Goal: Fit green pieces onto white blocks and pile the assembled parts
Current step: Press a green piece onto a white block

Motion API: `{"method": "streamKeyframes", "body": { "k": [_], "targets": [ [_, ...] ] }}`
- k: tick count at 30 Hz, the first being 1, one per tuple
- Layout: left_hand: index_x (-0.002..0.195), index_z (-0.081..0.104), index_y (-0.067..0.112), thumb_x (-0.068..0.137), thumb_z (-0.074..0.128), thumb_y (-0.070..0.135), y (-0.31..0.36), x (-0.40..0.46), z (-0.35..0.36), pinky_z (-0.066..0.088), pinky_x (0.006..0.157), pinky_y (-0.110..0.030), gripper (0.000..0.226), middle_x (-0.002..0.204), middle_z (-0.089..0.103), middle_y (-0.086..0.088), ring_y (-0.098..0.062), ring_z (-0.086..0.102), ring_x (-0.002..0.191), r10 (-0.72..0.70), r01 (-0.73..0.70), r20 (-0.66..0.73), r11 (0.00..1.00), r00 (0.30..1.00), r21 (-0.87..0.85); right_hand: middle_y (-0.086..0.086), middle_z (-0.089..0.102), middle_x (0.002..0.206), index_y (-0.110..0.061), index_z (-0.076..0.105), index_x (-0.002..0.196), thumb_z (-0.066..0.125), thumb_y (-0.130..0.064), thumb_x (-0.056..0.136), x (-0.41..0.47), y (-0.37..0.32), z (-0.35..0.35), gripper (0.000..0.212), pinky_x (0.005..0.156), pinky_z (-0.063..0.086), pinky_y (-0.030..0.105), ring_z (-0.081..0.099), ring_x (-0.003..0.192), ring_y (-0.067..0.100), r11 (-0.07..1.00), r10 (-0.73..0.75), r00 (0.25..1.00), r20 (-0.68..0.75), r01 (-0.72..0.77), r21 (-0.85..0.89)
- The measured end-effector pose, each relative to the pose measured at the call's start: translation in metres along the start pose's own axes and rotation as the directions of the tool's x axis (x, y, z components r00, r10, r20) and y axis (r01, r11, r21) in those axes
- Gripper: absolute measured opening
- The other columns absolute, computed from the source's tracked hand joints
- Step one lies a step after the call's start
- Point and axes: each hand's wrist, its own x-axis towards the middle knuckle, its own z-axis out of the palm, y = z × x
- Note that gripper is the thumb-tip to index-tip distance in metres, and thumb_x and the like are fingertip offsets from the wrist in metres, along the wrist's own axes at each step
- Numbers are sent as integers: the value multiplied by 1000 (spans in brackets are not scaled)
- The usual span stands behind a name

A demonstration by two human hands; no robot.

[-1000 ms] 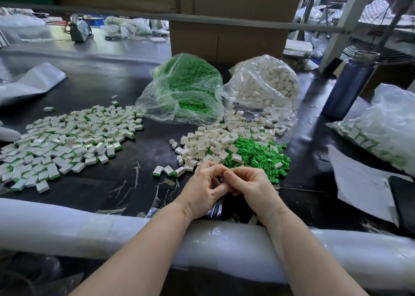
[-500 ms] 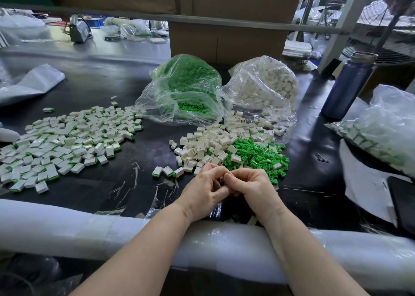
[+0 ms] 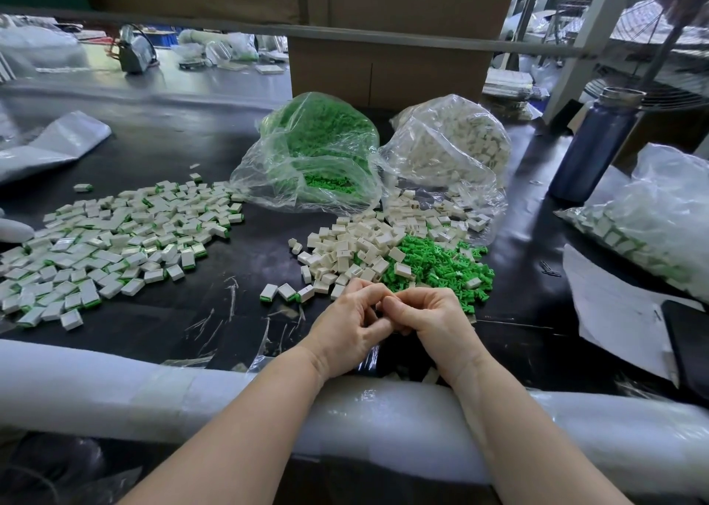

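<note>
A wide spread of finished white-and-green parts [image 3: 115,243] lies far left on the black counter [image 3: 238,274]. Loose white plastic blocks [image 3: 356,243] and small green pieces [image 3: 441,266] remain, plus bagfuls. Left hand [image 3: 347,328] and right hand [image 3: 429,320] curl together near the edge; any piece between them is hidden.

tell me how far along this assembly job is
Done: a big pile of assembled parts. In hand: left hand and right hand pressed together, piece hidden. Left: loose white blocks, green pieces, and two stocked bags.

Black table [image 3: 230,136] with assembled parts [image 3: 115,243], white blocks [image 3: 345,243], green pieces [image 3: 441,263], bags, blue bottle [image 3: 591,148].
</note>
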Motion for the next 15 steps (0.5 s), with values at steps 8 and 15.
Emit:
{"method": "streamKeyframes", "body": {
  "k": [8, 15],
  "targets": [
    [80, 58, 33, 83, 62, 11, -1, 0, 0, 48, 83, -34, 24, 91, 44, 10, -11, 48, 74, 12, -12, -4, 1000, 1000, -4, 16, 55, 62, -6, 72, 64, 66, -4, 81, 1, 1, 0, 19, 54, 35, 26, 44, 55, 20, 999, 31, 999, -23, -31, -13],
    [79, 57, 36, 84, 62, 13, 1, 0, -1, 48, 84, -35, 24, 90, 44, 10, -10, 48, 75, 5, -5, 9, 1000, 1000, 2, 15, 54, 62, -1, 71, 67, 67, -5, 81, 1, 1, 0, 15, 53, 35, 26, 43, 52, 16, 999, 42, 999, -26, -43, -19]
  ]
}}
